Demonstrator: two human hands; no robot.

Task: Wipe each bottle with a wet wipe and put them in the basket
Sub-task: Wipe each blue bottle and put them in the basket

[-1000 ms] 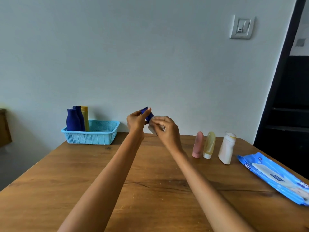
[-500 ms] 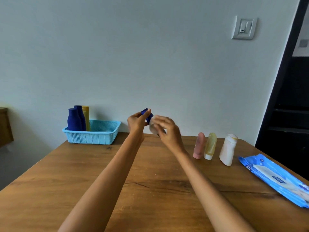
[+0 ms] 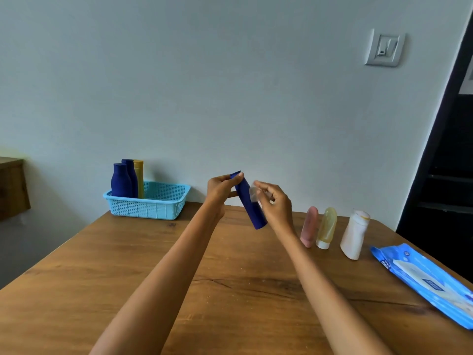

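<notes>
My left hand [image 3: 220, 191] grips the top end of a dark blue tube bottle [image 3: 249, 203], held tilted above the wooden table [image 3: 153, 278]. My right hand [image 3: 275, 204] pinches a small white wet wipe [image 3: 254, 193] against the side of that bottle. A light blue basket [image 3: 158, 207] stands at the table's far left with two dark blue bottles [image 3: 122, 181] and a yellow bottle [image 3: 139, 176] upright in it. A pink tube [image 3: 309, 226], a yellowish tube [image 3: 326, 228] and a white bottle [image 3: 354, 235] stand in a row to the right.
A blue pack of wet wipes [image 3: 425, 281] lies near the table's right edge. A grey wall with a light switch [image 3: 384, 48] runs behind the table. A dark doorway is at the right, and a wooden piece of furniture [image 3: 11, 187] at the far left.
The blue bottle has tipped from mostly hidden between my hands to a long slanted pose. My right hand slid down its side with the wipe.
</notes>
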